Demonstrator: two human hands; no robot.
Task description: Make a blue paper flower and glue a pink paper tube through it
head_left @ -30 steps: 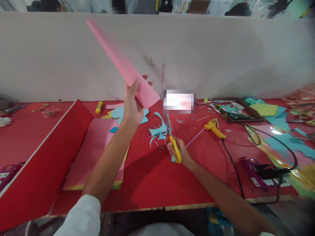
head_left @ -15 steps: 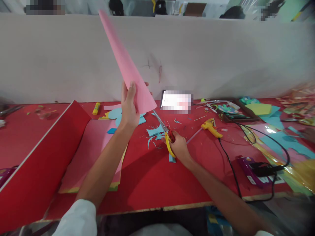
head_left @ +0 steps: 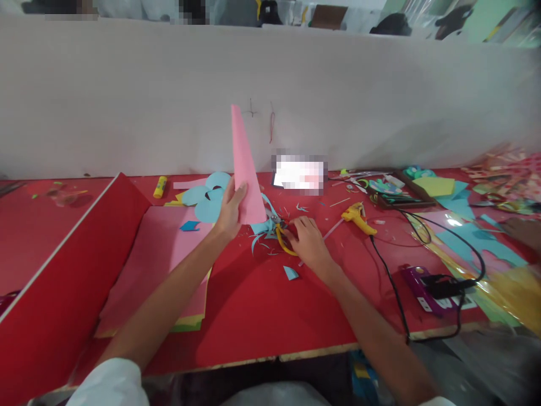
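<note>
My left hand [head_left: 230, 213] is closed on a pink paper cone [head_left: 246, 175], its narrow end up and its wide end just above the table. The thumb presses on the paper's near side. Scissors [head_left: 282, 241] with yellow and red handles are low among the blue paper scraps [head_left: 264, 228], blades toward the cone's lower edge. Over their handles is my right hand [head_left: 310, 239], fingers loosened and apart, the thumb close to the yellow loop. Whether it still touches the handles is hard to see.
Left of centre are pink sheets [head_left: 156, 254], blue paper circles [head_left: 210, 208] and a glue stick [head_left: 160, 187]. A yellow glue gun [head_left: 359, 219] with a black cable lies right, near a purple box [head_left: 426, 287]. A lit screen [head_left: 298, 173] stands behind. Another person's hand [head_left: 524, 231] shows far right.
The pink cone has come down, turned more upright. The scissors have been lowered to the scraps, and my right hand's fingers have loosened from the handles.
</note>
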